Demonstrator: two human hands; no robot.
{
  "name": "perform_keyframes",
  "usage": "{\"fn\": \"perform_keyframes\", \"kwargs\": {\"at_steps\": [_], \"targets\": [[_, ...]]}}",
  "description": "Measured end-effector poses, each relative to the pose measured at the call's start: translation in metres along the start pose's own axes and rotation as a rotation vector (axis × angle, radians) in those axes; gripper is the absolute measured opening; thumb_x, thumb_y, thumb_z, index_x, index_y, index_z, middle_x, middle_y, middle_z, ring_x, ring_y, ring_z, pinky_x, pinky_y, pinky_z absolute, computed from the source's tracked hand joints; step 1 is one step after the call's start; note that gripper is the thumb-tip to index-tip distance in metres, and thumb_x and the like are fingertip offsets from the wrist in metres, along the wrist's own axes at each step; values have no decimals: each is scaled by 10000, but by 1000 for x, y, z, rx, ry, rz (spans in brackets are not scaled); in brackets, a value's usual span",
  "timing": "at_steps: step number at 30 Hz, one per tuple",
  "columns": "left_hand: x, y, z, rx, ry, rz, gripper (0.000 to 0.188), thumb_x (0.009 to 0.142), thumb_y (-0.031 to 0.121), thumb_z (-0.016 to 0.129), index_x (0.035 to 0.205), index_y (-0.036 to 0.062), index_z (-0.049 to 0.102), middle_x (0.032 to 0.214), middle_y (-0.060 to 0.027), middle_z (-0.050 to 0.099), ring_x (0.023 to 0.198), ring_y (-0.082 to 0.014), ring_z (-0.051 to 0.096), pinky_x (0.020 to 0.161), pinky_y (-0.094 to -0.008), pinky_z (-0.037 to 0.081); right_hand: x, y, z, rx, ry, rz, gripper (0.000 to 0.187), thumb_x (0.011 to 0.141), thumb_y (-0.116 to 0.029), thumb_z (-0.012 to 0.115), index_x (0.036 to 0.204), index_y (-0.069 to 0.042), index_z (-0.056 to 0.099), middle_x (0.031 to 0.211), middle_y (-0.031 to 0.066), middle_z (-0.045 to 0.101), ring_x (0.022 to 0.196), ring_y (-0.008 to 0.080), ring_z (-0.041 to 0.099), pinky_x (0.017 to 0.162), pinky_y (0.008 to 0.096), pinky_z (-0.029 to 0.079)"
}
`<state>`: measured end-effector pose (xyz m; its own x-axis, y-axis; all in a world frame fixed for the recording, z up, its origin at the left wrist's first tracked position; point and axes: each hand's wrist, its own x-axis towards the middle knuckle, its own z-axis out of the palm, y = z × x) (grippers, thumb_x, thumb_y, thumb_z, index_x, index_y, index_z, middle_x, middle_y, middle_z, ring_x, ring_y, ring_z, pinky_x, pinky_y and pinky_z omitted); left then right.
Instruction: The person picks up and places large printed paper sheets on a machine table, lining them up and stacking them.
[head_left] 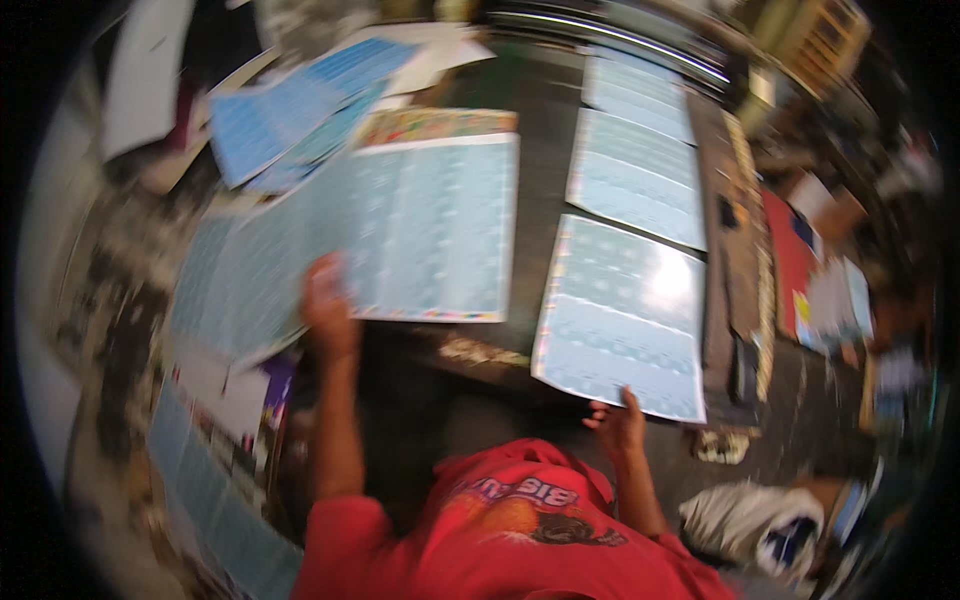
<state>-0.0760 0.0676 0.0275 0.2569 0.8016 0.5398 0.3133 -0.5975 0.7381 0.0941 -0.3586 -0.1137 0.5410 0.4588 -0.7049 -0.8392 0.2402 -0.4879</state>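
My right hand (620,424) is at the near edge of a glossy pale-blue printed sheet (625,310). Its thumb lies over the edge and its other fingers curl beside and under it, pinching the sheet. Farther left, my left hand (328,302) is closed at the near edge of a wide pale-blue printed sheet (430,230); motion blurs its fingers. That sheet bends at the hand, one part flat on the dark table, the other slanting down to the left. Beyond the right-hand sheet, more printed sheets (638,175) lie in an overlapping row.
Bright blue sheets (290,105) are heaped at the far left, with a colourful printed strip (440,125) behind the wide sheet. A metal bar (620,45) crosses the table's far end. A wooden rail (735,250) runs along the right; a red folder (785,260) and a white sack (750,520) lie beyond.
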Motion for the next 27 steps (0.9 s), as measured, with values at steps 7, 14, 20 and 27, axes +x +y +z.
{"fn": "perform_keyframes", "kwargs": {"at_steps": [7, 14, 20, 27], "targets": [[-75, 84, 81, -112, -130, 164, 241, 875, 111, 673, 1101, 101, 591, 847, -89, 707, 762, -312, 699, 615, -386, 543, 7, -31, 26, -32, 26, -241, 436, 931, -500, 541, 1085, -92, 538, 859, 100, 634, 695, 188, 574, 628, 374, 505], [-94, 71, 70, -258, -518, 230, 370, 786, 206, 779, 1093, 56, 638, 1011, -131, 701, 899, -304, 689, 755, -361, 543, 36, -52, 35, -56, -39, -272, 437, 938, -461, 559, 1091, -52, 551, 934, 86, 649, 742, 150, 573, 700, 318, 513], [-87, 64, 73, -493, -598, 30, 279, 852, 210, 726, 1034, 1, 690, 1053, -146, 700, 931, -235, 685, 805, -336, 527, 60, -61, 31, -22, -60, -350, 495, 971, -374, 532, 1323, -64, 373, 1151, 127, 631, 899, 189, 603, 831, 361, 520], [-70, 84, 56, -750, -248, -301, 317, 983, 313, 552, 945, 22, 672, 904, -87, 706, 793, -153, 649, 795, -317, 493, 47, -54, 33, -46, 12, -366, 712, 934, -452, 560, 1482, -94, 278, 1320, 141, 531, 1107, 205, 505, 889, 355, 480]]}}
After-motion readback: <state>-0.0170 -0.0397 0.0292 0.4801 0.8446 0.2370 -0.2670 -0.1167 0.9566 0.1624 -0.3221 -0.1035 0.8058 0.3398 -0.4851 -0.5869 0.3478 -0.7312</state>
